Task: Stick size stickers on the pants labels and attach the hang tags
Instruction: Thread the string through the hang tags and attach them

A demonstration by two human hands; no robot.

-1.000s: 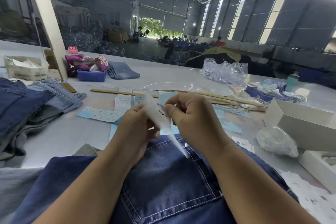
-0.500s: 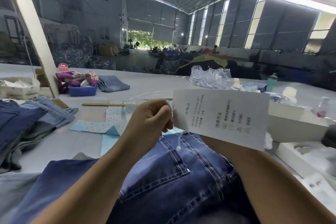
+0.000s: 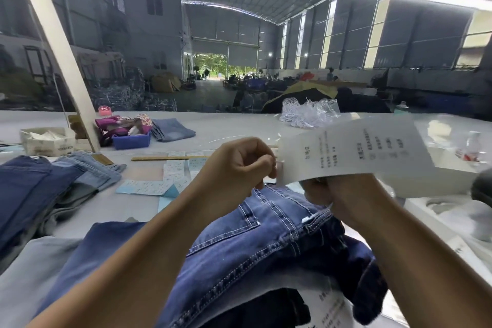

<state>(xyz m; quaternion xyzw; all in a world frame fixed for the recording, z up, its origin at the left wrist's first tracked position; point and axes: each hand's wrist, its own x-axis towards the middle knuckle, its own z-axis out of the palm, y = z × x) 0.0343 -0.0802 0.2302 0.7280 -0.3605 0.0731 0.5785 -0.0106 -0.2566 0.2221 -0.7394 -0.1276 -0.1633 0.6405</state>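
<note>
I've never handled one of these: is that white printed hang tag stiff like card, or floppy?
Probably thin and bendy: the hang tag curves along its length where the right hand holds its lower edge. Likely very light, since the left hand merely pinches at its end.

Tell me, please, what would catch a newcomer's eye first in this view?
The white hang tag, printed side up, sits right of centre, pinched by the left hand and held from below by the right hand. Beneath both lie dark blue jeans, with more folded jeans stacked far left.

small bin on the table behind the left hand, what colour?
Blue; the bin shows clearly in the head view, the only one.
</note>
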